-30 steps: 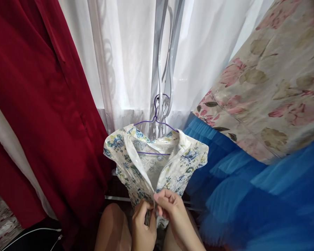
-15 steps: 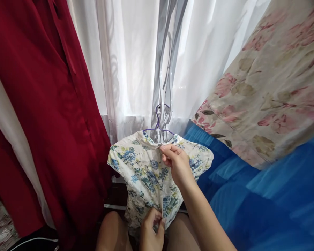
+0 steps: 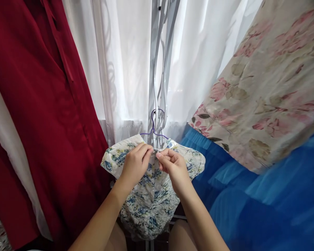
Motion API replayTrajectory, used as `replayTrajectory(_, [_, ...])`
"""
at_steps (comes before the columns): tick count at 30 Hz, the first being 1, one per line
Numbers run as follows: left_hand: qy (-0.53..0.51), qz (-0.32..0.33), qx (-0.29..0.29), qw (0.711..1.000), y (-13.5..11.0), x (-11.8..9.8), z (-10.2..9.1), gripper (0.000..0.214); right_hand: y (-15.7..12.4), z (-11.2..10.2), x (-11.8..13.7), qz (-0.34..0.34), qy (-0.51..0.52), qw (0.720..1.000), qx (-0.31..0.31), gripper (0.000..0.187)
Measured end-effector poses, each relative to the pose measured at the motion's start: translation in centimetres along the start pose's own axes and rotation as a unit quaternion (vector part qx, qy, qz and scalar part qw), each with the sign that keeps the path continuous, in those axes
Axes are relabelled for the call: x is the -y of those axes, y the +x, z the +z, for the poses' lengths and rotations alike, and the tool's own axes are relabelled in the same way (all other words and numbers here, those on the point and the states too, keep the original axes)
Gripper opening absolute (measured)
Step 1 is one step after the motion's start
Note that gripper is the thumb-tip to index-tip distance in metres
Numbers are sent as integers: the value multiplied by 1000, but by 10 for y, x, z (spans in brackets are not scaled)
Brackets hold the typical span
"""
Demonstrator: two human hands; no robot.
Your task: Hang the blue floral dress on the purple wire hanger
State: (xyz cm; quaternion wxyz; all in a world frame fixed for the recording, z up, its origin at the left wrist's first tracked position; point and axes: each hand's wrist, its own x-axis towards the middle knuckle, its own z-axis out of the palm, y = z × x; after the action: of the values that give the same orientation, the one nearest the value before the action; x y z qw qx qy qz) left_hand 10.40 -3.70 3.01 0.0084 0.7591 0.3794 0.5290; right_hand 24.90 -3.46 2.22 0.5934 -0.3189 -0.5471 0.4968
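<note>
A white garment with blue and green flowers [image 3: 149, 205] hangs on a purple hanger [image 3: 153, 131] in front of me. My left hand [image 3: 136, 161] pinches the neckline just left of the centre. Close beside it, my right hand [image 3: 172, 164] pinches the neckline on the right of the centre. The fingertips of both hands nearly meet at the collar. Whatever small fastening lies between them is too small to make out. Below the hands a seam runs down the middle of the garment.
White metal stand bars [image 3: 159, 66] rise behind the hanger, before white curtains [image 3: 128, 62]. Dark red cloth [image 3: 49, 115] hangs at left. At right hang a beige cloth with pink flowers [image 3: 274, 83] and blue pleated fabric [image 3: 240, 198]. My knees flank the garment's lower part.
My left hand has moved up from the lower front of the garment to the neckline. The right hand stays pinching at the collar. The view has shifted slightly.
</note>
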Motion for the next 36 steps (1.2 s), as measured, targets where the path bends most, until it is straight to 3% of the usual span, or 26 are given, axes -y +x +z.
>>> replayTrajectory(3, [-15, 0, -58, 998, 5, -3, 6, 18, 7, 2, -14, -1, -16, 1000, -5, 29])
replayTrajectory(6, [-42, -53, -154, 986, 9, 1, -1, 19, 5, 0, -29, 7, -35, 999, 5, 32])
replayTrajectory(8, [-49, -100, -223, 968, 13, 19, -14, 22, -3, -7, -35, 17, -42, 999, 25, 33])
replayTrajectory(10, [-65, -142, -293, 943, 14, 50, -28, 23, -13, -15, -35, 25, -48, 998, 39, 31])
replayTrajectory(12, [-131, -203, -374, 895, 9, 87, -38, 21, -24, -23, -33, 34, -54, 997, 45, 31])
replayTrajectory(14, [-251, -303, -450, 802, -3, 120, -40, 15, -34, -29, -32, 45, -54, 996, 52, 32])
replayTrajectory(16, [-319, -377, -465, 735, -23, 139, -34, 12, -43, -35, -34, 58, -51, 995, 56, 33])
replayTrajectory(17, [-337, -405, -455, 718, -35, 142, -28, 12, -47, -38, -38, 63, -48, 995, 54, 34])
replayTrajectory(19, [-362, -448, -419, 702, -64, 140, -12, 10, -55, -49, -49, 71, -44, 996, 41, 36])
replayTrajectory(22, [-401, -482, -364, 688, -109, 118, 18, 11, -68, -69, -75, 95, -44, 994, -9, 41])
replayTrajectory(25, [-431, -461, -286, 721, -143, 80, 46, 29, -86, -83, -104, 115, -71, 989, -53, 44])
replayTrajectory(29, [-346, -373, -123, 852, -155, 14, 69, 28, -120, -85, -124, 104, -164, 981, -22, 29])
replayTrajectory(31, [-282, -298, -49, 911, -151, -13, 73, 25, -135, -81, -123, 86, -189, 977, 50, 47])
replayTrajectory(33, [-242, -253, -15, 937, -145, -30, 72, 25, -143, -75, -118, 70, -181, 974, 114, 63])
replayTrajectory(34, [-235, -245, -8, 941, -142, -34, 71, 25, -145, -72, -115, 64, -179, 973, 129, 60])
replayTrajectory(36, [-234, -241, -6, 942, -139, -35, 67, 25, -142, -65, -109, 50, -186, 977, 92, 40])
